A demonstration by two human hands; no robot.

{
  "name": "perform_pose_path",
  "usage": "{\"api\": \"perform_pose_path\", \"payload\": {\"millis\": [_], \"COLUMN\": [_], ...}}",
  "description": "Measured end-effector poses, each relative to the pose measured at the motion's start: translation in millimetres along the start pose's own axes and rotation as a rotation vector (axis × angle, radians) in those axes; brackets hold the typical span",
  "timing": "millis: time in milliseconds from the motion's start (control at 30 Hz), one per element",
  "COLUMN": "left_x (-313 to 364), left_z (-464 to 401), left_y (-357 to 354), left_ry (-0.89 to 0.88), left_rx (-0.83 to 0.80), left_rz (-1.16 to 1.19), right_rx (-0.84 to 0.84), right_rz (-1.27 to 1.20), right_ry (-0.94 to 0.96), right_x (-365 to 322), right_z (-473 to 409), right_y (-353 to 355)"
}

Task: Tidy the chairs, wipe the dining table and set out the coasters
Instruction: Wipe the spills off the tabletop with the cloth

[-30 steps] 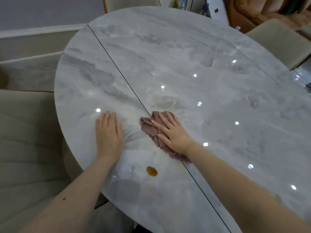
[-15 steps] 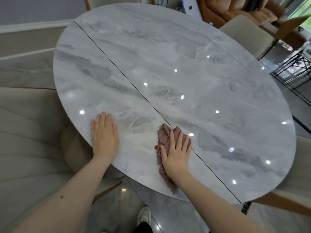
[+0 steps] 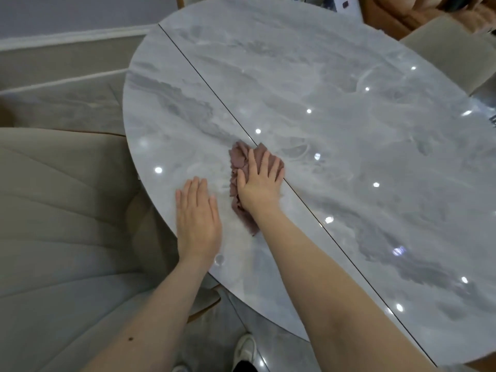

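A round grey marble dining table (image 3: 349,108) with a dark seam line fills the view. A crumpled mauve cloth (image 3: 237,159) lies on it beside the seam, near the front left edge. My right hand (image 3: 259,181) presses flat on the cloth, fingers straight and spread. My left hand (image 3: 197,221) rests flat on the bare tabletop just left of the cloth, fingers straight and together. Faint wipe marks and ring stains show on the surface. No coasters are visible.
A beige upholstered chair (image 3: 59,224) stands at the table's left edge. Another beige chair (image 3: 442,47) sits at the far right, with a brown sofa (image 3: 402,14) behind it. My shoe (image 3: 245,350) is on the grey floor below the table edge.
My right hand has slid the cloth away from the front edge, back up along the seam. The small amber spot seen a second ago no longer shows. My left hand stayed flat.
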State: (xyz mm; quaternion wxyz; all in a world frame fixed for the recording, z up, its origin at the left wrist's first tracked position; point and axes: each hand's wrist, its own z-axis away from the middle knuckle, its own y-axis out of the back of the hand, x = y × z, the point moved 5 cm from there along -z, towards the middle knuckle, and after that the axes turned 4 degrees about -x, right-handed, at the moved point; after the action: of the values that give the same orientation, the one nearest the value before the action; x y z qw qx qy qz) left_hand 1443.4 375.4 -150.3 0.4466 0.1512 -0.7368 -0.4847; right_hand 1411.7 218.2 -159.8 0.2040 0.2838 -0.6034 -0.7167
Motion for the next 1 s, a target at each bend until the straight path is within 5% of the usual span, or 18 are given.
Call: {"api": "perform_pose_path", "payload": {"millis": [200, 400, 633, 800, 867, 1000], "left_x": [-1, 3, 12, 16, 13, 8], "left_z": [1, -1, 4, 11, 13, 14], "left_y": [4, 6, 12, 11, 12, 10], "left_ry": [-0.012, -0.032, -0.107, -0.145, -0.129, -0.11], "left_rx": [0.034, 0.01, -0.039, -0.095, -0.097, -0.091], "left_rz": [0.06, 0.024, -0.036, -0.063, -0.058, -0.041], "right_rx": [-0.091, -0.077, -0.162, -0.146, -0.191, -0.262], "right_rz": [-0.036, -0.002, -0.133, -0.485, -0.377, 0.051], "right_ry": [0.546, 0.68, 0.655, 0.333, 0.151, 0.128], "right_x": [3, 42, 79, 108, 119, 128], "right_z": [24, 93, 158, 190, 197, 218], "right_y": [7, 1, 3, 45, 54, 33]}}
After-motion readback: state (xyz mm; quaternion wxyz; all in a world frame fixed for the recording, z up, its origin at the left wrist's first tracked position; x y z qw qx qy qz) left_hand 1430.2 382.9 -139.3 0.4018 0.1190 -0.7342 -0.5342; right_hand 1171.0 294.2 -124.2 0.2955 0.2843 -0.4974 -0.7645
